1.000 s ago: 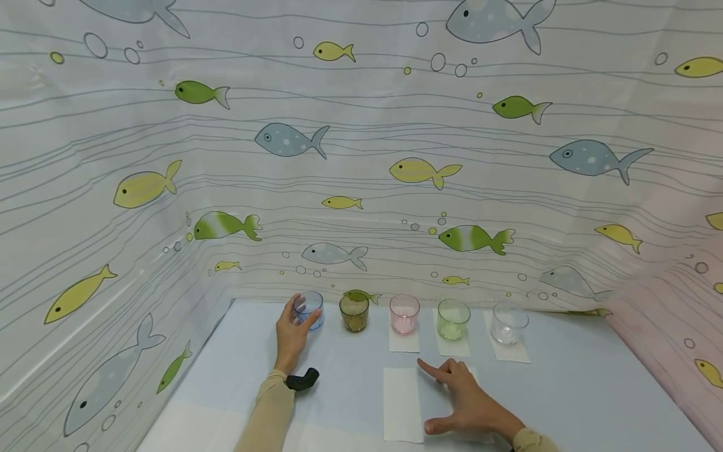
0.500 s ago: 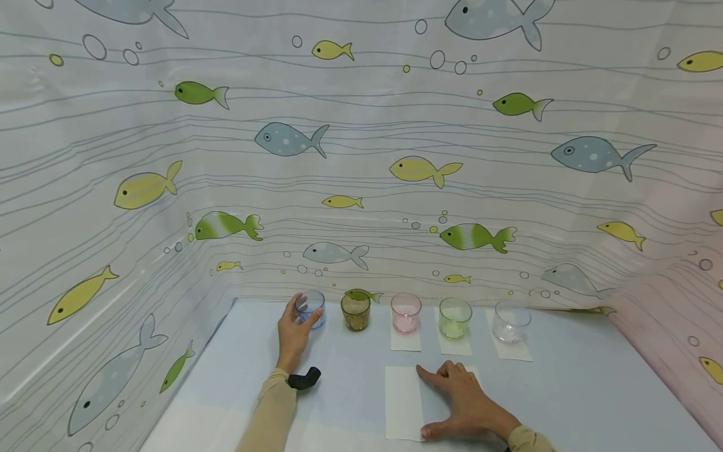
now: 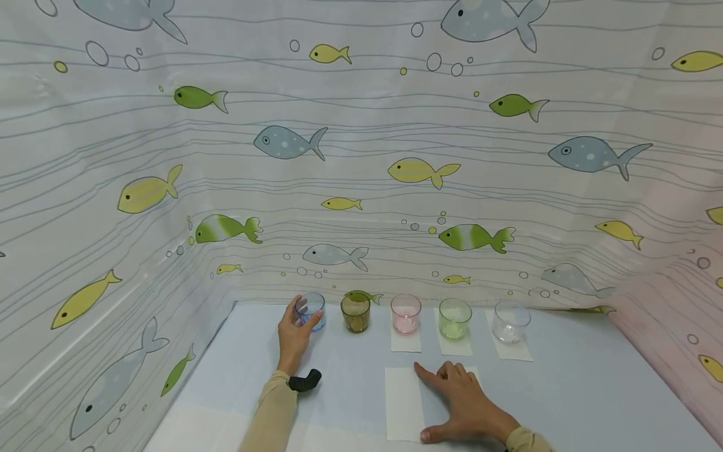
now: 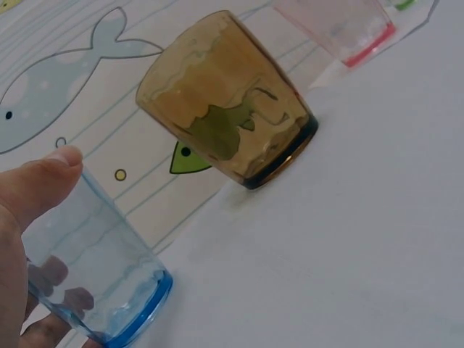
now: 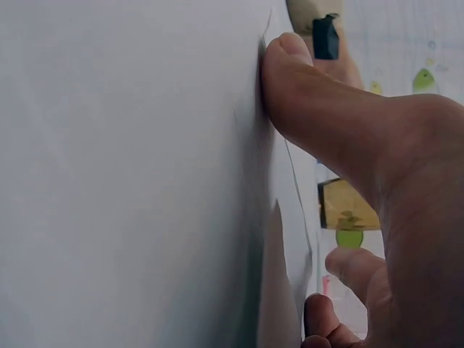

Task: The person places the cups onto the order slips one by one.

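My left hand (image 3: 294,333) holds a clear blue glass (image 4: 101,261) at the back left of the table, its thumb on the near side and fingers around the far side. The glass stands upright. Just right of it stands an amber-brown glass (image 3: 356,312). Nearer the front, my right hand (image 3: 465,402) lies low over the table with thumb and index finger spread wide. Their tips are at the right edge of a white paper strip (image 3: 403,405). The other fingers are bent. Another white piece (image 3: 472,371) shows only partly behind this hand.
A pink glass (image 3: 405,315), a green glass (image 3: 454,320) and a clear glass (image 3: 511,323) stand along the back, each on a white strip. A fish-printed curtain (image 3: 361,138) encloses the table (image 3: 593,389) at the back and both sides.
The right thumb and index finger have come down slightly left, onto the edge of the paper strip. The left hand stays on the blue glass, which has not visibly moved.
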Available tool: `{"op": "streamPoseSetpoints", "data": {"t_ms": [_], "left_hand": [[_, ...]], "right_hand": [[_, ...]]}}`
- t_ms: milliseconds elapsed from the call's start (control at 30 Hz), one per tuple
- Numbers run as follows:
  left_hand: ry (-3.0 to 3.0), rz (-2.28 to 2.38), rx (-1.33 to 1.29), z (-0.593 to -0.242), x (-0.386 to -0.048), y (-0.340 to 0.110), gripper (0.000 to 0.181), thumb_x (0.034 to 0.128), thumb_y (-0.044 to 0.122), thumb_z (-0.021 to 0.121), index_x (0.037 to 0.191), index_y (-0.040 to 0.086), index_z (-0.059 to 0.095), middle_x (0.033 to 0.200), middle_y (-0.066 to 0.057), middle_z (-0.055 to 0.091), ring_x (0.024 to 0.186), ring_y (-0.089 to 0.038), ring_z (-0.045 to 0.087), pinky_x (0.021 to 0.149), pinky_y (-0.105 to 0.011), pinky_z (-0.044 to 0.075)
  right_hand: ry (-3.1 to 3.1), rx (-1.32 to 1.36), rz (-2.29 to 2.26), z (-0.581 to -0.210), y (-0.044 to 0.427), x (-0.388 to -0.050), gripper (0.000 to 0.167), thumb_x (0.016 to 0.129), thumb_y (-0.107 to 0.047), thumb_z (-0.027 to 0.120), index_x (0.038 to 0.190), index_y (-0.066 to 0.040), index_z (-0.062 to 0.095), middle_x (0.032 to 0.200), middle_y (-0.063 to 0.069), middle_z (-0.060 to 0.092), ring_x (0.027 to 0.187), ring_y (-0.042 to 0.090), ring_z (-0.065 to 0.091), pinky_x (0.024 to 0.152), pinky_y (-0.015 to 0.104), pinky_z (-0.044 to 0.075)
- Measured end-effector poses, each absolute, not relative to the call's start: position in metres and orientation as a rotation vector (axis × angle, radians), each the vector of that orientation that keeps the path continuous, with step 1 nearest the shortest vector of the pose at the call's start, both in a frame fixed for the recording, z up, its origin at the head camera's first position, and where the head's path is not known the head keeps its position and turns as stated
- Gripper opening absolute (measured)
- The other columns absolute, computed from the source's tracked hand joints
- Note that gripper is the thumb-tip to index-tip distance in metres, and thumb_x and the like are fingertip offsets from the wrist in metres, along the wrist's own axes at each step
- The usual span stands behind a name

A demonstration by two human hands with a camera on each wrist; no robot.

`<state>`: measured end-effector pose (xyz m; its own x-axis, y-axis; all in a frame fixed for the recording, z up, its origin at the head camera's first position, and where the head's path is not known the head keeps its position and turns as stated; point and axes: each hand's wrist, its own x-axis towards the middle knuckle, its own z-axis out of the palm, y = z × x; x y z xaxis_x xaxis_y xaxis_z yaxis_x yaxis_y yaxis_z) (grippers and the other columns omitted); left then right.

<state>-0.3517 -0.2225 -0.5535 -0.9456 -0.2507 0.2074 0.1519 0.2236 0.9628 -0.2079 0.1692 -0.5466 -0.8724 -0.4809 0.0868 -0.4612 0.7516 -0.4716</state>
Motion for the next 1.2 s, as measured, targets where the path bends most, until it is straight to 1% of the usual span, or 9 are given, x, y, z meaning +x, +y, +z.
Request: {"op": "streamPoseSetpoints", "data": {"t_ms": [233, 400, 567, 667, 800, 933, 1033, 1100, 1200], "left_hand": [[-2.162, -1.779, 0.088, -0.554, -0.351, -0.223, 0.083, 0.0908, 0.034, 0.086, 0.16, 0.013, 0.045, 0.158, -0.013, 0.054, 0.153, -0.039, 0.043, 0.128, -0.056, 0.034], [-2.151, -1.779, 0.09, -0.555, -0.35, -0.224, 0.084, 0.089, 0.035, 0.088, 0.159, 0.014, 0.047, 0.157, -0.013, 0.056, 0.152, -0.038, 0.044, 0.128, -0.055, 0.035], [-2.126, -1.786, 0.086, -0.551, -0.349, -0.224, 0.083, 0.0863, 0.029, 0.091, 0.157, 0.01, 0.05, 0.153, -0.015, 0.059, 0.151, -0.04, 0.046, 0.127, -0.058, 0.034], [-2.128, -1.8, 0.08, -0.548, -0.348, -0.226, 0.082, 0.0846, 0.026, 0.092, 0.155, 0.008, 0.053, 0.15, -0.016, 0.063, 0.148, -0.039, 0.05, 0.128, -0.057, 0.033], [-2.169, -1.819, 0.055, -0.546, -0.345, -0.229, 0.082, 0.0827, 0.025, 0.094, 0.153, 0.008, 0.055, 0.148, -0.016, 0.065, 0.142, -0.036, 0.057, 0.126, -0.05, 0.039], [-2.223, -1.822, 0.0, -0.539, -0.339, -0.233, 0.08, 0.0813, 0.025, 0.094, 0.151, 0.009, 0.058, 0.145, -0.016, 0.067, 0.139, -0.035, 0.061, 0.11, -0.029, 0.054], [-2.241, -1.864, -0.08, -0.531, -0.336, -0.234, 0.078, 0.0802, 0.021, 0.095, 0.149, 0.009, 0.06, 0.143, -0.015, 0.068, 0.137, -0.035, 0.063, 0.097, -0.014, 0.055], [-2.232, -1.917, -0.152, -0.524, -0.333, -0.234, 0.077, 0.0799, 0.016, 0.095, 0.148, 0.008, 0.06, 0.144, -0.016, 0.068, 0.136, -0.036, 0.063, 0.093, -0.014, 0.057], [-2.211, -1.978, -0.259, -0.513, -0.329, -0.232, 0.075, 0.0809, 0.009, 0.093, 0.148, 0.007, 0.06, 0.145, -0.017, 0.067, 0.135, -0.038, 0.064, 0.094, -0.019, 0.06]], "right_hand": [[2.909, -0.798, -0.747, -0.546, 0.168, -0.207, 0.108, 0.07, -0.082, 0.081, 0.159, -0.03, 0.051, 0.106, -0.01, 0.041, 0.093, 0.007, 0.032, 0.075, 0.029, 0.027], [2.91, -0.788, -0.751, -0.546, 0.168, -0.207, 0.107, 0.069, -0.082, 0.082, 0.158, -0.03, 0.052, 0.105, -0.011, 0.041, 0.092, 0.007, 0.032, 0.075, 0.029, 0.026], [2.908, -0.778, -0.746, -0.545, 0.168, -0.208, 0.108, 0.068, -0.082, 0.082, 0.158, -0.031, 0.052, 0.104, -0.011, 0.041, 0.093, 0.007, 0.032, 0.076, 0.029, 0.027], [2.905, -0.77, -0.745, -0.543, 0.168, -0.208, 0.107, 0.068, -0.081, 0.082, 0.158, -0.031, 0.052, 0.105, -0.011, 0.041, 0.093, 0.007, 0.032, 0.076, 0.029, 0.027], [2.894, -0.768, -0.755, -0.543, 0.168, -0.207, 0.106, 0.069, -0.08, 0.083, 0.157, -0.03, 0.053, 0.105, -0.01, 0.042, 0.091, 0.007, 0.032, 0.075, 0.029, 0.026], [2.886, -0.757, -0.751, -0.543, 0.168, -0.206, 0.106, 0.069, -0.079, 0.083, 0.157, -0.03, 0.053, 0.105, -0.01, 0.042, 0.091, 0.007, 0.032, 0.076, 0.029, 0.027], [2.89, -0.756, -0.743, -0.543, 0.168, -0.206, 0.106, 0.069, -0.08, 0.083, 0.158, -0.031, 0.053, 0.105, -0.01, 0.041, 0.092, 0.007, 0.032, 0.076, 0.029, 0.027], [2.887, -0.758, -0.746, -0.543, 0.168, -0.206, 0.106, 0.069, -0.08, 0.083, 0.158, -0.031, 0.052, 0.106, -0.01, 0.041, 0.093, 0.008, 0.032, 0.076, 0.03, 0.027], [2.882, -0.755, -0.743, -0.545, 0.168, -0.207, 0.106, 0.07, -0.08, 0.083, 0.158, -0.031, 0.052, 0.106, -0.01, 0.041, 0.093, 0.008, 0.032, 0.076, 0.03, 0.027]]}}
